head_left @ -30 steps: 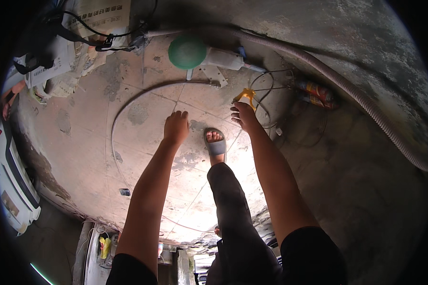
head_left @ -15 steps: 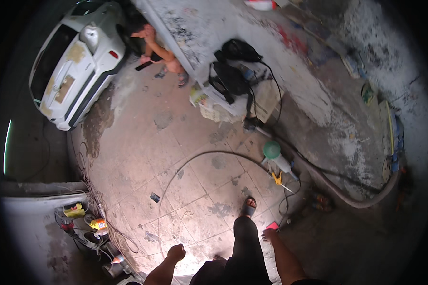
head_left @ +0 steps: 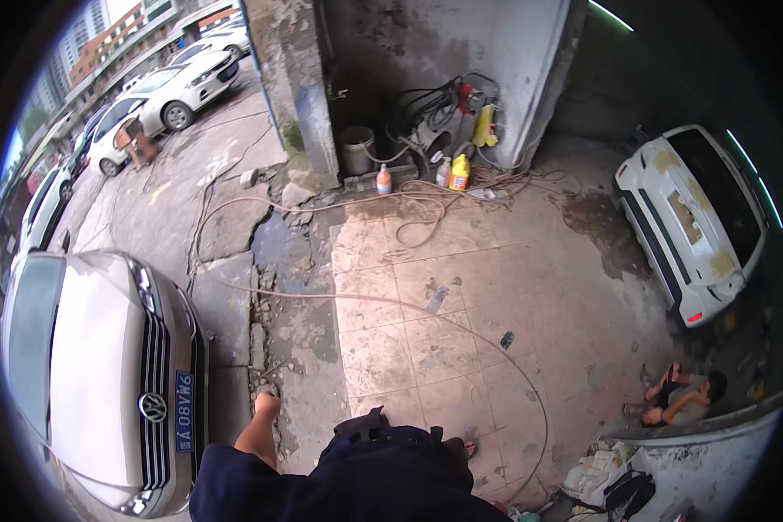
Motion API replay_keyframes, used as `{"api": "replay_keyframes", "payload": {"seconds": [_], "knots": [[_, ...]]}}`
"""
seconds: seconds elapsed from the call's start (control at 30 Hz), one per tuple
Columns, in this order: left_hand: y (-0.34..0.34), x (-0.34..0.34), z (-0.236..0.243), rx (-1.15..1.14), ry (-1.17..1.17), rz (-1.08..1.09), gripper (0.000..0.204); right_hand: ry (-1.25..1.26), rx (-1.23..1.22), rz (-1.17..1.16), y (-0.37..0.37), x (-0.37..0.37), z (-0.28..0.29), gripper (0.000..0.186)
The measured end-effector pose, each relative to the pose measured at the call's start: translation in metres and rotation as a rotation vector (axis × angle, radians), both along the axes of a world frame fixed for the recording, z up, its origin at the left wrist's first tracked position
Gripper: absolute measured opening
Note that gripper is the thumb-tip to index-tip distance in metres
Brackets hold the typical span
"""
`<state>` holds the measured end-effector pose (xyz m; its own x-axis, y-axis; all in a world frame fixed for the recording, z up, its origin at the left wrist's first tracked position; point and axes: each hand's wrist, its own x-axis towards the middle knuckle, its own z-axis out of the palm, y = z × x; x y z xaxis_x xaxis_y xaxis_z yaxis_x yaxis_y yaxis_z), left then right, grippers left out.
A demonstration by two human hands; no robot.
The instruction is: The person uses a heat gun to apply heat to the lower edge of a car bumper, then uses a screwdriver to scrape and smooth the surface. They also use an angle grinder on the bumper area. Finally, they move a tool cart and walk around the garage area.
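Observation:
My left hand (head_left: 267, 404) shows at the bottom edge, at the end of a bare forearm coming out of a dark blue sleeve (head_left: 235, 487). It hangs over cracked concrete beside the silver car's front (head_left: 152, 383) and holds nothing I can see; its fingers are not clear. My right hand is out of view behind my dark clothing (head_left: 391, 470). A thin hose (head_left: 461, 320) curves over the tiled floor in front of me.
A white car (head_left: 692, 217) stands at the right. A person (head_left: 680, 397) sits on the ground at the lower right near a pile of bags (head_left: 613, 483). Bottles (head_left: 458, 172), a bucket (head_left: 357, 146) and coiled cables lie by the wall pillar. Several cars (head_left: 170, 87) are parked outside.
The view has swung round from the concrete floor to the garage entrance. Both hands were stretched out in front a second ago; now only my left forearm shows.

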<state>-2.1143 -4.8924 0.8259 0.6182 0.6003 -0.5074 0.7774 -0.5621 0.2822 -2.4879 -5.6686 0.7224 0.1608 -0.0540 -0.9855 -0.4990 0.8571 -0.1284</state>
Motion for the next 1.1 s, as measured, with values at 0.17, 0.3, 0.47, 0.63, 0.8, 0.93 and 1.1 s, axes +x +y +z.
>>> {"api": "replay_keyframes", "payload": {"seconds": [0.17,0.3,0.47,0.63,0.8,0.93,1.1], "knots": [[0.144,-0.139,-0.027,-0.137,0.473,0.336,0.022,0.126,-0.345,0.673,0.095,0.353,0.099,0.012],[0.092,-0.122,0.012,-0.367,0.252,0.794,0.024,-0.151,-0.497,0.83,0.176,0.541,0.142,0.006],[0.07,-0.046,0.022,-0.489,0.057,0.691,0.028,-0.11,-0.46,1.227,0.255,0.703,0.109,0.008],[0.029,-0.043,0.032,-0.536,0.097,0.832,0.034,0.107,-0.339,1.312,0.351,0.836,0.06,0.01],[-0.012,0.023,0.082,-0.387,0.336,1.195,0.026,0.02,-0.514,1.765,0.528,1.007,0.055,0.007],[0.027,0.051,0.077,-0.646,0.389,1.042,0.029,-0.382,-0.432,1.584,0.737,1.116,0.083,0.009],[0.264,0.121,0.049,-0.787,0.195,1.343,0.025,-0.577,-0.37,1.621,0.934,1.153,0.132,0.014]]}}
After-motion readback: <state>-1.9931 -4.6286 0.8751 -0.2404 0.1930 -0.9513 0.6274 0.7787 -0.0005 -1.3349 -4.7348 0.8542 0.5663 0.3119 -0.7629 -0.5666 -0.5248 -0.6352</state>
